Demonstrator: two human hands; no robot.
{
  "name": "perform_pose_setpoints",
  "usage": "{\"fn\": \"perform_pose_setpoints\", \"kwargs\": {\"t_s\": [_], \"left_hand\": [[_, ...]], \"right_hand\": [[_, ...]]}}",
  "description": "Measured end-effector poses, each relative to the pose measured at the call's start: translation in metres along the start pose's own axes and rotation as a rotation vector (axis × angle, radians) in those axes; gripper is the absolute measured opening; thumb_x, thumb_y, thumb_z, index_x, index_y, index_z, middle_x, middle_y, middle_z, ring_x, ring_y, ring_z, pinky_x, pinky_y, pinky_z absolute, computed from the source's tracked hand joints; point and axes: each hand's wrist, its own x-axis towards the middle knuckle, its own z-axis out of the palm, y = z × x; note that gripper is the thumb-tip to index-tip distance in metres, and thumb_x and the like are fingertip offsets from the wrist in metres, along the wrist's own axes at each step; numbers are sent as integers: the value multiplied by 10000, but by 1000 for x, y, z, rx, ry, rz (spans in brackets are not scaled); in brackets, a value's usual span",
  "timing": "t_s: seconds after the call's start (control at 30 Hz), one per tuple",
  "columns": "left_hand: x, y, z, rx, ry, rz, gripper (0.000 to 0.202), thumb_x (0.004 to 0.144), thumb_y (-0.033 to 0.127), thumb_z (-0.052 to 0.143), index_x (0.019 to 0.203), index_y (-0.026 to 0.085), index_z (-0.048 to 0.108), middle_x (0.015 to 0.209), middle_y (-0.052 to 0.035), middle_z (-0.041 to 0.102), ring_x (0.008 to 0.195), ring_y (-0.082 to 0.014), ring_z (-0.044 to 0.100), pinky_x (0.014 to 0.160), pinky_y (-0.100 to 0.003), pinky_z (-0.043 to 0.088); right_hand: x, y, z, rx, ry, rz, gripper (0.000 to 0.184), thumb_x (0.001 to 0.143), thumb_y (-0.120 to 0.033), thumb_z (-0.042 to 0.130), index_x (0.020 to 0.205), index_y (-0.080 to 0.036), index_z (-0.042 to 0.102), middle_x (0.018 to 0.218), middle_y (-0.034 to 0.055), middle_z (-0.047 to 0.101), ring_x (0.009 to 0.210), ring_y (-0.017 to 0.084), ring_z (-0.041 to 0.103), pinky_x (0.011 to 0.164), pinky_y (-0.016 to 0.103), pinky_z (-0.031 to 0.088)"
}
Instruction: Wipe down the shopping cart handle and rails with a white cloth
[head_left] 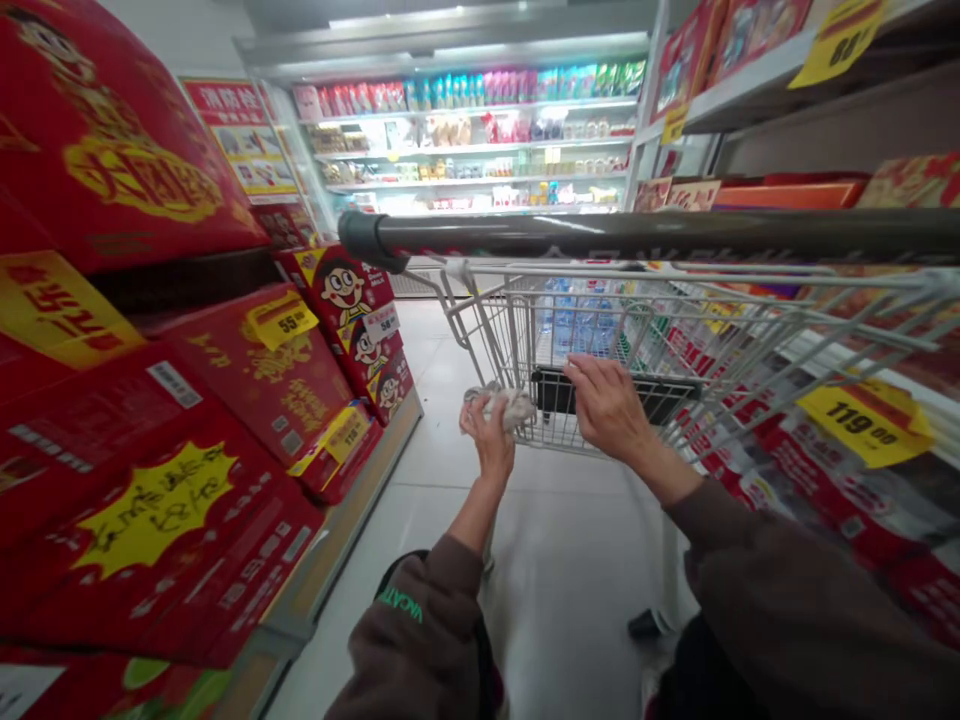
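Red gift boxes are lining your left; beside them, your left hand is closing its curled fingers around a crumpled pale cloth by the lower left corner of the shopping cart. Farther right, your right hand is hovering over or touching the cart's black panel, fingers half-bent; whether it is grasping the edge, I cannot tell.

From the bare left hand, a strip of free room over the pale, glossy tiled floor lies between 9 and 11 o'clock, closed off at 9 by stacked red cardboard cartons. The white wire shopping cart stands in the way from 12 to 2, its long, dark cylindrical handle spanning 11 to 2. At 3, the bare right hand blocks, before a flat black panel. Towards 5, floor opens between both forearms.
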Motion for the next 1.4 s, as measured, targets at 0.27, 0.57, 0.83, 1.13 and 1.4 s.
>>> {"fn": "perform_pose_setpoints", "kwargs": {"t_s": [0.27, 0.57, 0.83, 1.13, 1.4], "left_hand": [[26, 8, -29, -57, 217, -99, 517, 773, -16, 538, 1169, 244, 748, 1346, -129, 553, 1373, -344, 447, 1226, -547, 340], [32, 23, -55, -129, 330, -50, 489, 802, 38, 520, 1214, 240, 688, 1348, -134, 511, 1340, -315, 471, 1206, -500, 384], [76, 81, -104, -306, 456, 335, 620, 754, 16, 558, 1298, 292, 668, 1497, -92, 431, 1475, -325, 348, 1258, -555, 289], [40, 80, -109, -297, 414, 406, 536, 805, -18, 535, 1198, 292, 725, 1341, -85, 479, 1388, -313, 436, 1182, -594, 406], [92, 144, -149, -271, 563, 385, 548, 786, -39, 540, 1209, 263, 715, 1499, -96, 305, 1508, -328, 310, 1242, -540, 350]], "right_hand": [[57, -37, 56, 230, 153, 460, 651, 898, -229, 507, 1523, -145, 345, 1338, 194, 605, 1284, 349, 516, 1099, 587, 440], [44, -13, 71, 191, 201, 387, 427, 980, -462, 533, 1283, -163, 514, 992, 105, 637, 941, 280, 539, 903, 486, 468], [19, 2, 76, 89, 305, 367, 374, 981, -509, 531, 1173, -188, 532, 913, 81, 628, 929, 281, 544, 886, 467, 432], [12, 10, 61, 192, 242, 369, 367, 931, -501, 597, 1139, -207, 529, 889, 54, 610, 925, 274, 530, 885, 432, 408], [11, 5, 58, 238, 209, 408, 433, 932, -547, 581, 1166, -185, 544, 948, 98, 626, 948, 291, 525, 897, 465, 435]]}}
